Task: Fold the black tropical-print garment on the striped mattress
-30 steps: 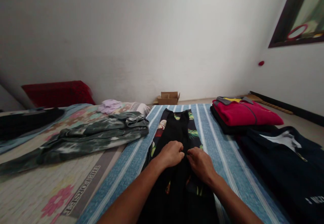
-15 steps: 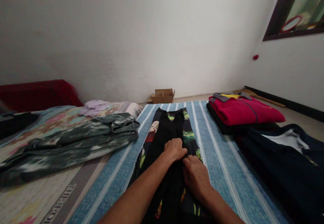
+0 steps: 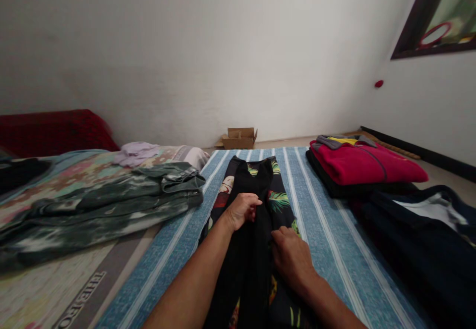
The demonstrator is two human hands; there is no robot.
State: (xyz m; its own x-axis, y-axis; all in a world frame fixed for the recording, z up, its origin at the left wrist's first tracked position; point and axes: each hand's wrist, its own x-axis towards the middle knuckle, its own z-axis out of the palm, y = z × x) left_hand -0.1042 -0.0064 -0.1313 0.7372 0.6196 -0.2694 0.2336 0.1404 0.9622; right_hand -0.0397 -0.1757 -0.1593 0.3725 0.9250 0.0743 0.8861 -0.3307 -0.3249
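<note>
A long black garment (image 3: 256, 249) with a leaf and fruit print lies lengthwise in front of me, plain black strips of cloth running down its middle. My left hand (image 3: 241, 211) is over the upper part of these strips, its fingers curled in and no cloth visible in them. Lower and to the right, my right hand (image 3: 293, 253) has its fingers bent around the edge of the black cloth. What lies under its fingertips is hidden. The garment's far end is straight and flat.
Grey-green mottled trousers (image 3: 111, 212) lie on the patterned bedding at left, near a pale lilac cloth (image 3: 136, 153). A folded pink-red top (image 3: 366, 163) and dark navy clothes (image 3: 412, 235) are at right. A cardboard box (image 3: 240, 139) stands by the wall, beyond the blue striped sheet (image 3: 316, 210).
My left hand has come away from my right, moving left and slightly up over the cloth. My right hand stays at nearly the same spot on the garment.
</note>
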